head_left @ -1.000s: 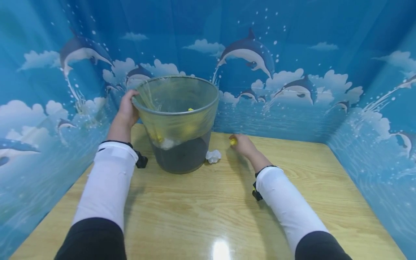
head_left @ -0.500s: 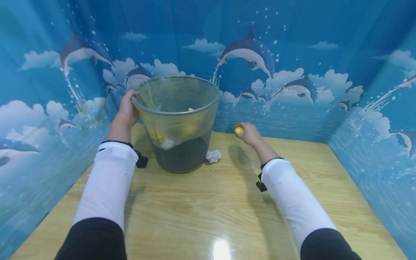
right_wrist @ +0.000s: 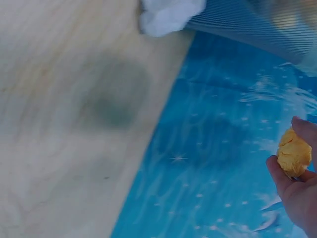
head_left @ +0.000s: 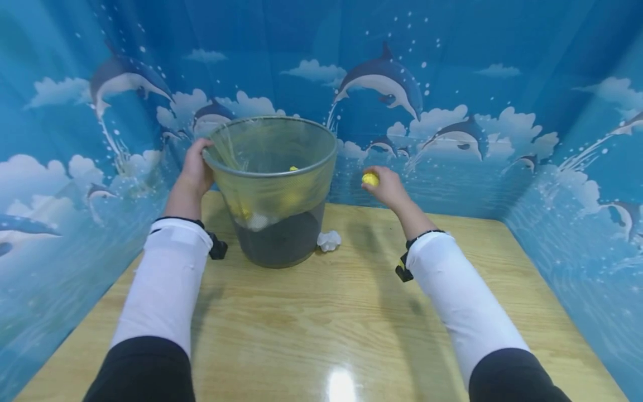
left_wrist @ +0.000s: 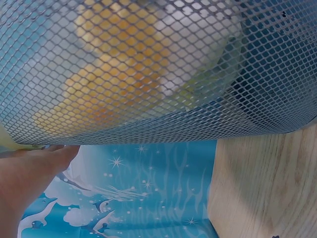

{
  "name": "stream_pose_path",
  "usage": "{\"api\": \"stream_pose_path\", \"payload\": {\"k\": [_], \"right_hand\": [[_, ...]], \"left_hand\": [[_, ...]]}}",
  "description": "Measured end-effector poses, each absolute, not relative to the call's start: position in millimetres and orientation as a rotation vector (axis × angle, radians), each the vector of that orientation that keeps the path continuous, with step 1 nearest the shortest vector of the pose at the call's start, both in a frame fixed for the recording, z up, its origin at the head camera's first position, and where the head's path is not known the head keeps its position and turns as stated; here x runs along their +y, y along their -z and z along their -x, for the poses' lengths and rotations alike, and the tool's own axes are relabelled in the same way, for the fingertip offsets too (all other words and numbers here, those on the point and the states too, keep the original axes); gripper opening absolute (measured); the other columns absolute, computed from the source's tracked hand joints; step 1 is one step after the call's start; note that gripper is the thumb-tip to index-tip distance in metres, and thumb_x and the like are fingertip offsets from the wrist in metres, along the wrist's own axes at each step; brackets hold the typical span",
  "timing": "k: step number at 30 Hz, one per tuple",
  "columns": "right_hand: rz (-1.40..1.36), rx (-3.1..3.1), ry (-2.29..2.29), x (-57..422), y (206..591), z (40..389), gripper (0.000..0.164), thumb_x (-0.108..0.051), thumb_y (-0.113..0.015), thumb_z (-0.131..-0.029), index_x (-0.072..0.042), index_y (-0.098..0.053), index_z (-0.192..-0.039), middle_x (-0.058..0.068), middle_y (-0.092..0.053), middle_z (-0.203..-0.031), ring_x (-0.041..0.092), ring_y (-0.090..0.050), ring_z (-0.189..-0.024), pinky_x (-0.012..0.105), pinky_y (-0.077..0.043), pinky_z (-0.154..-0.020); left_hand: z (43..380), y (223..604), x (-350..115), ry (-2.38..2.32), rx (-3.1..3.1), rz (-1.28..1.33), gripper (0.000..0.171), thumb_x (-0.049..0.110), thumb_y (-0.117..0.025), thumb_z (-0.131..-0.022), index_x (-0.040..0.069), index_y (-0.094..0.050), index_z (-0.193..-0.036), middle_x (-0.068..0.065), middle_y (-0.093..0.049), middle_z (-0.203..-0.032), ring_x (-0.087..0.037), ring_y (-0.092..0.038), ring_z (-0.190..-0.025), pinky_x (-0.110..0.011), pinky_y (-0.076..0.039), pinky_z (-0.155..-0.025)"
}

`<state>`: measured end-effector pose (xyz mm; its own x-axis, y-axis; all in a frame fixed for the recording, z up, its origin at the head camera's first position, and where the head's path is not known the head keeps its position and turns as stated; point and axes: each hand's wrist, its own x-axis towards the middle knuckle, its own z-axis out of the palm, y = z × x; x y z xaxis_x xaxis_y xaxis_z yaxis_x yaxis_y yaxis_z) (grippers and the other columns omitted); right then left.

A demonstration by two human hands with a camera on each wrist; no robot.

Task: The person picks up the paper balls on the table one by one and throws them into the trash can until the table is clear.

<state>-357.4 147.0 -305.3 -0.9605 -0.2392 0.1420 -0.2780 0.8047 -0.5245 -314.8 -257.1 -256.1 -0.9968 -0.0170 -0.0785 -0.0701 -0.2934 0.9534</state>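
A mesh wastebasket (head_left: pixel 281 240) lined with a clear, yellowish plastic bag (head_left: pixel 261 195) stands on the wooden table. My left hand (head_left: pixel 197 167) grips its rim at the left side; in the left wrist view only part of that hand (left_wrist: pixel 37 171) shows beside the mesh. Yellow and white crumpled paper (left_wrist: pixel 119 64) shows through the mesh inside. Between the fingers and thumb of my right hand (head_left: pixel 389 187) is a yellow crumpled paper ball (head_left: pixel 370 179), held above the table to the right of the basket. A white crumpled paper ball (head_left: pixel 329 240) lies by the basket's base.
The wooden table (head_left: pixel 311 324) ends at a blue curtain (head_left: pixel 452 84) printed with dolphins, which rises behind it and along both sides. A small black wrist camera (head_left: pixel 403 269) sits on the right wrist, and another (head_left: pixel 218 247) on the left.
My right hand has lifted the yellow paper ball from near the tabletop up to just below the basket rim's height. The left hand and the basket have stayed in place.
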Motion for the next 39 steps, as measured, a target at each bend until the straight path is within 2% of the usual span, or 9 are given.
{"api": "stream_pose_path", "payload": {"k": [4, 8, 16, 23, 26, 30, 33, 35, 39], "right_hand": [[-0.436, -2.85, -0.889, 141.1, 282.5, 357.2, 0.045, -0.021, -0.061, -0.096, -0.007, -0.052, -0.137, 0.019, -0.049, -0.139, 0.035, -0.049, -0.119, 0.048, -0.046, -0.091], [-0.461, -2.789, -0.888, 135.0, 260.6, 357.4, 0.044, -0.022, -0.061, -0.096, -0.007, -0.052, -0.137, 0.018, -0.048, -0.138, 0.034, -0.047, -0.123, 0.047, -0.045, -0.095], [-0.481, -2.687, -0.978, 119.3, 226.1, 353.4, 0.046, -0.028, -0.06, -0.096, -0.013, -0.052, -0.139, 0.012, -0.05, -0.14, 0.028, -0.049, -0.123, 0.041, -0.046, -0.096], [-0.511, -2.619, -1.092, 101.6, 200.8, 337.1, 0.047, -0.031, -0.061, -0.096, -0.02, -0.051, -0.14, 0.005, -0.047, -0.144, 0.022, -0.049, -0.122, 0.036, -0.047, -0.094], [-0.547, -2.576, -1.132, 92.4, 192.8, 326.1, 0.047, -0.032, -0.062, -0.095, -0.022, -0.051, -0.139, 0.004, -0.047, -0.144, 0.02, -0.051, -0.119, 0.035, -0.047, -0.091], [-0.589, -2.501, -1.175, 79.9, 185.5, 318.0, 0.047, -0.032, -0.063, -0.094, -0.022, -0.053, -0.138, 0.002, -0.047, -0.144, 0.018, -0.051, -0.118, 0.033, -0.047, -0.09], [-0.625, -2.481, -1.177, 70.2, 183.3, 316.9, 0.046, -0.031, -0.064, -0.094, -0.021, -0.053, -0.137, 0.002, -0.048, -0.144, 0.017, -0.051, -0.119, 0.032, -0.048, -0.091], [-0.664, -2.481, -1.171, 64.0, 184.4, 316.7, 0.046, -0.029, -0.065, -0.093, -0.019, -0.054, -0.137, 0.004, -0.05, -0.141, 0.019, -0.051, -0.118, 0.032, -0.048, -0.09], [-0.721, -2.505, -1.163, 54.1, 188.3, 316.4, 0.045, -0.028, -0.064, -0.094, -0.018, -0.053, -0.137, 0.006, -0.052, -0.137, 0.02, -0.052, -0.116, 0.032, -0.048, -0.088]], "left_hand": [[315.3, 254.4, -255.9, -2.498, 1.85, 0.102, 0.077, 0.035, -0.033, -0.099, 0.032, 0.024, -0.151, 0.012, 0.01, -0.162, -0.009, 0.0, -0.149, -0.028, -0.009, -0.12], [315.9, 253.5, -255.7, -2.494, 1.845, 0.114, 0.08, 0.035, -0.034, -0.098, 0.033, 0.029, -0.148, 0.013, 0.025, -0.158, -0.01, 0.012, -0.149, -0.028, -0.004, -0.12], [316.6, 253.4, -255.4, -2.497, 1.854, 0.137, 0.082, 0.036, -0.035, -0.098, 0.032, 0.029, -0.148, 0.014, 0.03, -0.156, -0.011, 0.018, -0.147, -0.029, -0.002, -0.12], [314.8, 255.0, -255.1, -2.513, 1.845, 0.121, 0.076, 0.036, -0.036, -0.099, 0.033, 0.018, -0.152, 0.009, -0.018, -0.159, -0.01, -0.019, -0.144, -0.027, -0.017, -0.116], [315.0, 253.4, -256.5, -2.523, 1.816, 0.136, 0.079, 0.035, -0.037, -0.098, 0.034, 0.022, -0.151, 0.011, 0.006, -0.162, -0.009, 0.0, -0.149, -0.028, -0.009, -0.119], [316.4, 250.7, -257.6, -2.529, 1.795, 0.156, 0.083, 0.036, -0.038, -0.098, 0.036, 0.029, -0.148, 0.016, 0.032, -0.155, -0.011, 0.022, -0.146, -0.03, -0.001, -0.12], [316.1, 251.2, -257.7, -2.527, 1.806, 0.135, 0.082, 0.036, -0.038, -0.098, 0.035, 0.027, -0.148, 0.016, 0.024, -0.158, -0.009, 0.012, -0.148, -0.028, -0.006, -0.12], [315.4, 252.4, -257.6, -2.532, 1.802, 0.135, 0.079, 0.035, -0.037, -0.099, 0.035, 0.023, -0.15, 0.014, 0.009, -0.162, -0.008, 0.0, -0.149, -0.027, -0.01, -0.119], [315.3, 254.0, -256.1, -2.518, 1.817, 0.125, 0.077, 0.035, -0.034, -0.099, 0.034, 0.023, -0.15, 0.014, 0.006, -0.162, -0.008, -0.003, -0.149, -0.027, -0.01, -0.119]]}}
